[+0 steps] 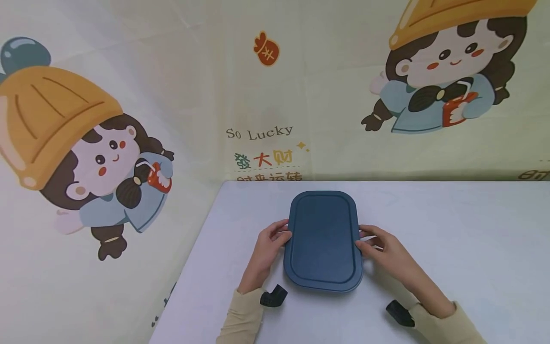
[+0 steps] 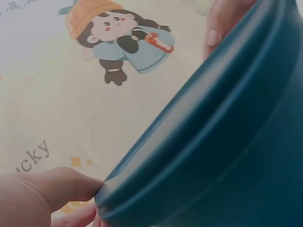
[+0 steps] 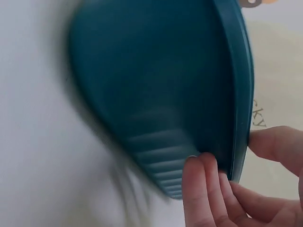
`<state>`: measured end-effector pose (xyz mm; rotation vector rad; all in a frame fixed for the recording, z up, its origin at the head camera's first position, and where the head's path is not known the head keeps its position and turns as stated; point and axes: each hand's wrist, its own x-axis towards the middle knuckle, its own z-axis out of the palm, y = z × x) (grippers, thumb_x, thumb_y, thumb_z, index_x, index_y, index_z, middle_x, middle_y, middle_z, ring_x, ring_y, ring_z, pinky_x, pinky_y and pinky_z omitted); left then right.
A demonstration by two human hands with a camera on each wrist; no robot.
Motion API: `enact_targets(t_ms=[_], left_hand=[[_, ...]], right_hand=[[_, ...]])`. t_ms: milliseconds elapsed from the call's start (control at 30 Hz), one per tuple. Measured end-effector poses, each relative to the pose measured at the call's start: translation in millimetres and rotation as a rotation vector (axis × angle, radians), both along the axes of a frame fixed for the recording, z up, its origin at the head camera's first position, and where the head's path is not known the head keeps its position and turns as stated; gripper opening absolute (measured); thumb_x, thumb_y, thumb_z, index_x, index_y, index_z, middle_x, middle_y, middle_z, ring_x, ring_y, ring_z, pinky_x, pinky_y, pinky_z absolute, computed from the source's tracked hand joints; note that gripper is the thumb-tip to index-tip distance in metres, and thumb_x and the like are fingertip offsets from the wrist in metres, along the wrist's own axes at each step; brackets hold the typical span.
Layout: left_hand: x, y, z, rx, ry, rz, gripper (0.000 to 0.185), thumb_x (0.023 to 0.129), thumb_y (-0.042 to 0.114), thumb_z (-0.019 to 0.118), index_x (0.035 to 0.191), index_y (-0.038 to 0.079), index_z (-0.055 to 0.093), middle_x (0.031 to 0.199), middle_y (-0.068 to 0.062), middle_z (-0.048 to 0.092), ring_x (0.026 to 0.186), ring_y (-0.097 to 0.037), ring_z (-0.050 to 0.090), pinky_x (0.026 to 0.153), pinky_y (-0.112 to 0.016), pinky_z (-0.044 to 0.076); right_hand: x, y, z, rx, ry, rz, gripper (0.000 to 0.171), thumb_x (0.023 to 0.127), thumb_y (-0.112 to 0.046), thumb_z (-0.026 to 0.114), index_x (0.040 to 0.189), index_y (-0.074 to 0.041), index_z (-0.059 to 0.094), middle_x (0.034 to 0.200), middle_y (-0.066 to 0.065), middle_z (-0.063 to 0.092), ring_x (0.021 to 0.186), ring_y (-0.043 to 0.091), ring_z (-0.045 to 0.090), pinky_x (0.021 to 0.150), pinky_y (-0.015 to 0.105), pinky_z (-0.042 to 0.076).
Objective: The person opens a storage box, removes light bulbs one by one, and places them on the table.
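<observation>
A dark blue lidded box, rectangular with rounded corners, lies lengthwise between both hands, its flat lid facing up. My left hand grips its left edge. In the left wrist view the thumb presses the lid's rim while the other fingers are partly hidden below it. On the opposite edge my right hand pinches the rim. The right wrist view shows that thumb on top and fingers against the box's side wall, where ribs run near one end.
The white tabletop stretches around the box. Behind it hangs a pale backdrop printed with cartoon figures and lettering. A black wrist-worn piece sits at the left sleeve, another at the right.
</observation>
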<state>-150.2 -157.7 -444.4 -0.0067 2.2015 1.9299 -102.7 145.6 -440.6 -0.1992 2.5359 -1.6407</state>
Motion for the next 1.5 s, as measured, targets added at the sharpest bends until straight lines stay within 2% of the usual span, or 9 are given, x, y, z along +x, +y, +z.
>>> enact_targets(t_ms=[133, 333, 633, 1033, 1300, 1500], left_hand=[[-2.2, -2, -3.4, 0.053, -0.038, -0.010, 0.046, 0.096, 0.020, 0.066, 0.139, 0.008, 0.055, 0.128, -0.014, 0.058, 0.105, -0.015, 0.060, 0.088, -0.024, 0.052], [-3.3, -4, -4.9, 0.130, -0.082, -0.018, 0.049, 0.094, 0.024, 0.069, 0.139, 0.009, 0.056, 0.126, -0.013, 0.060, 0.103, -0.015, 0.061, 0.088, -0.026, 0.051], [-3.5, -5, -5.1, 0.142, -0.098, -0.020, 0.048, 0.094, 0.020, 0.070, 0.138, 0.006, 0.056, 0.119, -0.010, 0.059, 0.100, -0.014, 0.060, 0.085, -0.025, 0.051], [-1.1, -7, 1.5, 0.118, -0.111, -0.027, 0.048, 0.094, 0.019, 0.069, 0.139, 0.006, 0.055, 0.126, -0.013, 0.055, 0.096, -0.014, 0.057, 0.073, -0.025, 0.048], [0.5, -8, 3.3, 0.110, -0.121, -0.024, 0.047, 0.095, 0.020, 0.068, 0.139, 0.005, 0.055, 0.125, -0.014, 0.056, 0.102, -0.015, 0.059, 0.083, -0.028, 0.052], [0.9, -8, 3.2, 0.088, -0.125, -0.027, 0.046, 0.095, 0.020, 0.068, 0.138, 0.007, 0.056, 0.123, -0.013, 0.056, 0.102, -0.016, 0.059, 0.084, -0.028, 0.052]], right_hand=[[-0.6, 2, 2.7, -0.065, -0.056, 0.002, 0.059, 0.098, -0.030, 0.063, 0.144, 0.002, 0.044, 0.126, 0.017, 0.059, 0.095, 0.009, 0.067, 0.083, 0.020, 0.051], [-0.5, 3, 6.3, -0.168, -0.134, 0.009, 0.060, 0.099, -0.026, 0.063, 0.146, 0.003, 0.039, 0.127, 0.020, 0.057, 0.093, 0.012, 0.069, 0.085, 0.019, 0.052], [2.7, 4, 8.3, -0.245, -0.156, -0.008, 0.057, 0.099, -0.020, 0.062, 0.145, 0.005, 0.041, 0.128, 0.023, 0.056, 0.092, 0.016, 0.071, 0.085, 0.022, 0.055], [7.2, 0, 12.3, -0.230, -0.155, -0.049, 0.056, 0.098, -0.019, 0.062, 0.145, 0.004, 0.043, 0.127, 0.022, 0.057, 0.089, 0.016, 0.071, 0.085, 0.019, 0.053], [9.9, -3, 11.9, -0.218, -0.144, -0.073, 0.054, 0.097, -0.018, 0.063, 0.144, 0.002, 0.045, 0.127, 0.022, 0.057, 0.088, 0.016, 0.071, 0.084, 0.019, 0.052], [11.0, -5, 12.9, -0.206, -0.142, -0.078, 0.054, 0.097, -0.018, 0.063, 0.144, 0.003, 0.045, 0.126, 0.021, 0.057, 0.088, 0.014, 0.069, 0.083, 0.021, 0.054]])
